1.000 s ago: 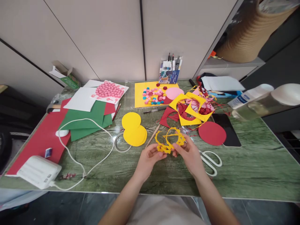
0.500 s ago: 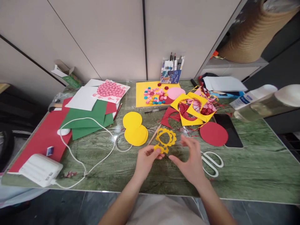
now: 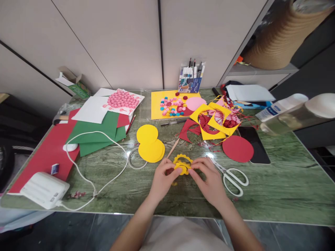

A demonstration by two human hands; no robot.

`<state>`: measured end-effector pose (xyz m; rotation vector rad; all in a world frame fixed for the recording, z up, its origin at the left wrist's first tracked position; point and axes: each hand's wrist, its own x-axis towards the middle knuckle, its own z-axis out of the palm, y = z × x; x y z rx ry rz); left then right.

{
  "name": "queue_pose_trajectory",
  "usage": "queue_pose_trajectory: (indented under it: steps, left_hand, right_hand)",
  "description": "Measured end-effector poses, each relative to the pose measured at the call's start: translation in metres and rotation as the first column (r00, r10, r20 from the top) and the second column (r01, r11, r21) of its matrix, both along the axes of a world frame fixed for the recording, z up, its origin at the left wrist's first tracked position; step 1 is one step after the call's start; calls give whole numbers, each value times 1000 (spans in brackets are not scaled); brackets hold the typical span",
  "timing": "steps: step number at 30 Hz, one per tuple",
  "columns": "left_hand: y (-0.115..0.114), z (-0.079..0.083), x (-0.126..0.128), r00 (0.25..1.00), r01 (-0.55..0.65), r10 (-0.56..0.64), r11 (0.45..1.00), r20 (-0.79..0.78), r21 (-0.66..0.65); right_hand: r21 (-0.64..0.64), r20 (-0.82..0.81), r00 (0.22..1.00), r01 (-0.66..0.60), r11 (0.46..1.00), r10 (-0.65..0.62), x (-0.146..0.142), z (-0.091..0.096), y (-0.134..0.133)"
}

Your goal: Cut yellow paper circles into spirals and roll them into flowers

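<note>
Above the front part of the table, both hands grip a yellow scalloped paper cutout (image 3: pixel 182 158) with an open middle. My left hand (image 3: pixel 164 176) pinches its left side between thumb and fingers. On the right edge, the thumb and fingers of my right hand (image 3: pixel 208 177) are closed. White-handled scissors (image 3: pixel 233 179) lie just right of my right hand, partly behind its fingers. Beyond my left hand rests a wooden stick (image 3: pixel 173 147) with a pointed tip. Yellow paper circles (image 3: pixel 150 148) overlap to the left, beside a clear ring (image 3: pixel 134 163).
Paper scraps (image 3: pixel 214 120) pile up at the back right, near a red circle (image 3: pixel 238 149) on a phone (image 3: pixel 258 148). Small pompom-like balls (image 3: pixel 172 106) sit on a yellow sheet. A white cable (image 3: pixel 102 132) loops across the left side from a white power block (image 3: pixel 44 190).
My right hand has moved left, and its spread fingers have closed on the yellow cutout. The cutout is lower and appears more folded. More of the scissors shows.
</note>
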<state>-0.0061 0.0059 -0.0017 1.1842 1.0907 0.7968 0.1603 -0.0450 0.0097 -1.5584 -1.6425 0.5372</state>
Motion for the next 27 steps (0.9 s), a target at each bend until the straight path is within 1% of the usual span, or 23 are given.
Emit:
queue_pose_trajectory:
  steps: [4,8,15,21,23,25,27]
  left_hand:
    - [0,-3,1,999,31,-32,999,18,24]
    - [-1,-3,2,996,80,-81,997,35,14]
    - [-2,-2,2,995,102,-102,994,6,45]
    - [0,1,-7,997,73,-75,995,18,64]
    - [1,2,-11,992,111,-115,991,55,72]
    - [0,5,-15,978,189,-196,978,71,91]
    - [-1,8,-19,958,273,-281,955,55,115]
  right_hand:
    - [-110,-99,994,-54,992,43,0,-1,2]
    - [-161,-161,986,-73,984,46,-3,-3,2]
    - [-186,-188,982,-46,981,10,-7,-2,2]
    - [-143,-228,973,9,990,-42,-2,-6,2]
    - [-126,-243,968,37,991,-67,0,-7,2]
    - [-116,-258,961,67,991,-96,1,-7,1]
    - [-116,-269,955,99,988,-127,2,-7,1]
